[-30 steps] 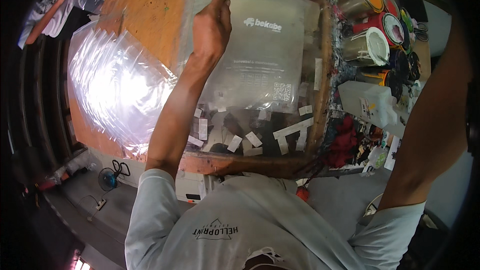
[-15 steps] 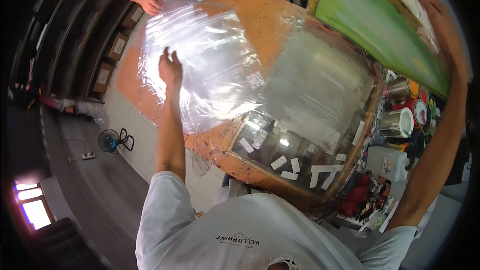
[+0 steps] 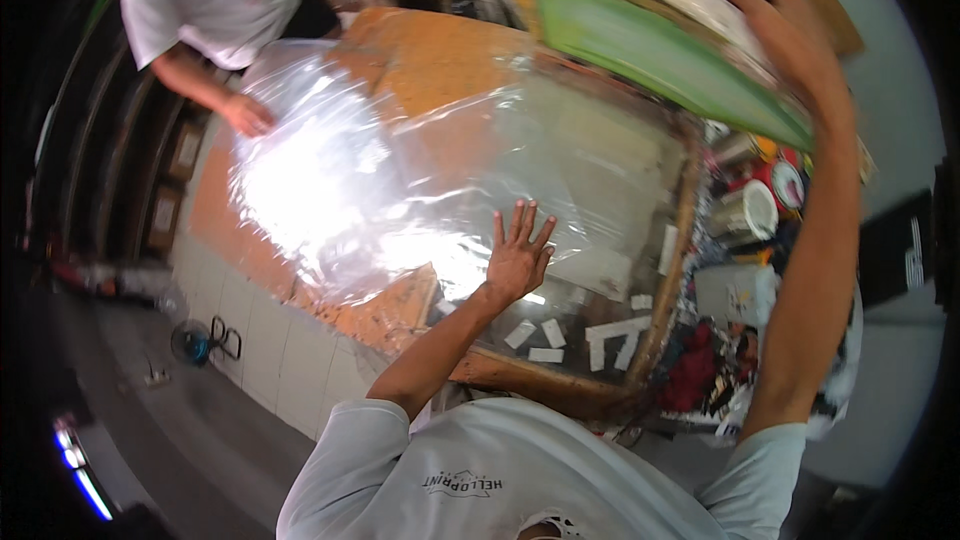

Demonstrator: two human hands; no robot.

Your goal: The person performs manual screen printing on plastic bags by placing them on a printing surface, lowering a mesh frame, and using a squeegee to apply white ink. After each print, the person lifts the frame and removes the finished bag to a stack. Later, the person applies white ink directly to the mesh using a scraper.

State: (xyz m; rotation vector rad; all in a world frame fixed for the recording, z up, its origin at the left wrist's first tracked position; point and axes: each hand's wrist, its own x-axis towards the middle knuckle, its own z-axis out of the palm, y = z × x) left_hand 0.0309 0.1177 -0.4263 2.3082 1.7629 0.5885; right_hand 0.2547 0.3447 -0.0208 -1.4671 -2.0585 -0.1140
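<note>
Clearly, starting at the left, a small black-and-blue round fan stands on the floor between eight and nine o'clock. At ten o'clock a co-worker's bare hand, below a white short sleeve, is at the edge of a glaring, fanned stack of clear plastic bags, which lies on an orange-brown wooden tabletop. From that stack toward three o'clock reaches a wrinkled, clear plastic bag, its far end over a brown wooden-rimmed, glass-like work panel. Near the dial's centre the person's left hand is palm down at the bag's near edge, fingers spread wide, gripping nothing; how hard it presses cannot be told. Short white tape strips lie on the panel at five o'clock. Toward one o'clock a green mesh screen in a rectangular frame is tilted up; a dark red crumpled cloth lies at four, and paint-smeared metal cans stand near three. At two o'clock the person's right hand touches the frame's upper edge, though whether its fingers close around it cannot be told.
</note>
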